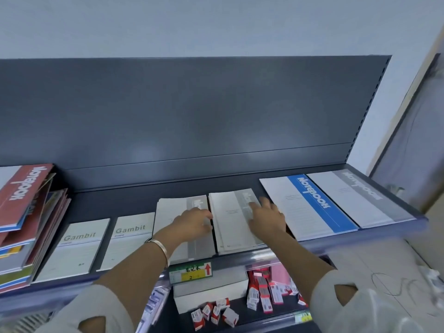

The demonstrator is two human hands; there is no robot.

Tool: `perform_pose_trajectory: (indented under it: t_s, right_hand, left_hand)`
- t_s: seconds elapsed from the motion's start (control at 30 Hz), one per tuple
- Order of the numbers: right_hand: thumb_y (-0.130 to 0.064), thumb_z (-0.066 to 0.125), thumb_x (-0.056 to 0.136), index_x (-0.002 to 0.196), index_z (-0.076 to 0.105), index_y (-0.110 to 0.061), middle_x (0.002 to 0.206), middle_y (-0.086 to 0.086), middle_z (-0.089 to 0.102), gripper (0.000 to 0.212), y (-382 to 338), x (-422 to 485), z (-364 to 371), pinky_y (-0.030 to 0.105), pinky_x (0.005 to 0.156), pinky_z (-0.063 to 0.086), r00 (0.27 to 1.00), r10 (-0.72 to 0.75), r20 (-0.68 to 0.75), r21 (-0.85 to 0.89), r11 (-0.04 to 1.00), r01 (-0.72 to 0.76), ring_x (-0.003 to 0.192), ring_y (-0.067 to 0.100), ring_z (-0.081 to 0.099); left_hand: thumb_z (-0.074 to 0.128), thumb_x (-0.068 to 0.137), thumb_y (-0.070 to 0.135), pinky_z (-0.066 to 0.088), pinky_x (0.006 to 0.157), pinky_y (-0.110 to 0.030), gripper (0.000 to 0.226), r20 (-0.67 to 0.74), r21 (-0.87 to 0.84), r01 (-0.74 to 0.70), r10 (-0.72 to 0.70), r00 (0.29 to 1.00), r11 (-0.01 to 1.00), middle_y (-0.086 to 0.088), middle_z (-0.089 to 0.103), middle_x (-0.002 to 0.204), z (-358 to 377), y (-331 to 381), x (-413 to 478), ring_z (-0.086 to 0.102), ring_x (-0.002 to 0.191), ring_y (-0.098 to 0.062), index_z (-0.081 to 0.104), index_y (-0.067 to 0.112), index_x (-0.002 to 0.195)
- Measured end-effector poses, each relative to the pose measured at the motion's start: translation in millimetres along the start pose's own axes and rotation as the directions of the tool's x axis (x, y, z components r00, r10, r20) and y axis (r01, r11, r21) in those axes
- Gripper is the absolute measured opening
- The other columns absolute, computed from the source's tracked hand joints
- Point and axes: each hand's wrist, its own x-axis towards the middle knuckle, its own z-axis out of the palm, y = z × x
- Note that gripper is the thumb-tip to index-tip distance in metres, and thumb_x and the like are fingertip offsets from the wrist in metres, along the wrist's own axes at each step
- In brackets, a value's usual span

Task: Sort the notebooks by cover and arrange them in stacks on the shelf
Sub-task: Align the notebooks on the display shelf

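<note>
Head view, left hand on grey stack, right hand on neighbouring stack

Left hand covers the middle of the left grey-banded stack and hides most of the title on its band. Its fingertips sink out of sight at the gap beside the right grey-banded stack, so the grip cannot be judged. Right hand masks part of that stack's title. The mixed pile is cut off by the left edge. Print on the price label, small boxes and blue-banded notebook is too fine to read.
</note>
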Motion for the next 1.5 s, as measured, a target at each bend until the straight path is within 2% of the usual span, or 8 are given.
perform_pose_trajectory:
  t_s: [0.1,0.33,0.7,1.0,1.13,1.27,1.4,1.5]
  right_hand:
    - [-0.032,0.041,0.097,0.143,0.034,-0.026,0.154,0.003,0.026,0.047,-16,-1,7,0.046,0.106,0.034,0.965,-0.220,0.145,-0.080,0.969,0.233,0.139,0.028,0.029]
    - [-0.028,0.038,0.099,0.134,0.045,-0.020,0.136,0.008,0.044,0.037,-31,-6,4,0.046,0.099,0.036,0.945,-0.224,0.240,-0.198,0.941,0.273,0.127,0.031,0.040]
    - [-0.029,0.043,0.098,0.136,0.047,-0.021,0.134,0.009,0.049,0.039,-163,0,-12,0.040,0.095,0.042,0.850,-0.526,0.023,-0.022,0.850,0.526,0.120,0.033,0.050]
    - [-0.030,0.045,0.097,0.136,0.048,-0.023,0.134,0.005,0.049,0.039,-333,-6,-14,0.038,0.095,0.045,0.726,-0.688,-0.029,0.147,0.715,0.683,0.122,0.030,0.049]
    - [-0.028,0.047,0.097,0.132,0.052,-0.017,0.131,0.008,0.052,0.037,-404,-8,-11,0.037,0.094,0.046,0.731,-0.682,-0.031,0.256,0.701,0.665,0.119,0.030,0.051]
    - [-0.027,0.050,0.095,0.117,0.060,-0.010,0.119,0.012,0.057,0.029,-462,-4,0,0.038,0.090,0.050,0.792,-0.611,0.006,0.377,0.734,0.564,0.107,0.030,0.058]
    - [-0.028,0.050,0.095,0.120,0.056,-0.010,0.121,0.013,0.059,0.031,-493,4,12,0.040,0.091,0.052,0.879,-0.471,0.076,0.507,0.777,0.372,0.106,0.031,0.061]
    - [-0.029,0.061,0.089,0.119,0.053,-0.008,0.120,0.013,0.058,0.037,-495,14,19,0.036,0.088,0.052,0.950,-0.288,0.120,0.617,0.771,0.156,0.104,0.030,0.061]
  left_hand:
    - [0.050,0.095,0.028,0.039,0.104,-0.038,0.043,0.047,0.053,0.007,-0.010,0.999,0.999,-0.007,0.041,0.140,6,1,-2,0.043,0.127,-0.029,0.045,0.025,0.138]
    - [0.052,0.095,0.027,0.039,0.105,-0.035,0.041,0.026,0.060,-0.021,0.020,0.999,0.998,-0.007,0.044,0.140,11,0,-7,0.045,0.125,-0.028,0.048,0.023,0.136]
    - [0.049,0.094,0.030,0.043,0.099,-0.037,0.029,-0.262,0.003,0.137,-0.131,0.956,0.991,0.005,0.056,0.128,-52,-89,-74,0.052,0.118,-0.018,0.056,0.028,0.122]
    - [0.047,0.095,0.024,0.044,0.097,-0.034,0.035,-0.492,-0.099,0.324,-0.329,0.806,0.941,-0.004,0.062,0.123,-118,-220,-157,0.056,0.115,-0.026,0.051,0.022,0.129]
    - [0.045,0.094,0.030,0.039,0.102,-0.037,0.044,-0.537,-0.003,0.483,-0.409,0.738,0.876,-0.005,0.050,0.138,-146,-286,-188,0.046,0.126,-0.027,0.042,0.024,0.138]
    - [0.031,0.099,0.046,0.017,0.116,-0.043,0.058,-0.392,0.154,0.590,-0.500,0.772,0.792,-0.001,0.024,0.156,-153,-346,-204,0.013,0.146,-0.023,0.023,0.018,0.149]
    - [0.024,0.099,0.050,0.004,0.118,-0.045,0.059,-0.289,0.194,0.497,-0.435,0.853,0.846,0.001,0.016,0.159,-149,-364,-199,0.006,0.148,-0.020,0.019,0.021,0.150]
    - [0.028,0.099,0.048,0.013,0.118,-0.044,0.056,-0.298,0.167,0.405,-0.345,0.890,0.899,-0.001,0.030,0.154,-152,-361,-188,0.020,0.145,-0.021,0.021,0.025,0.149]
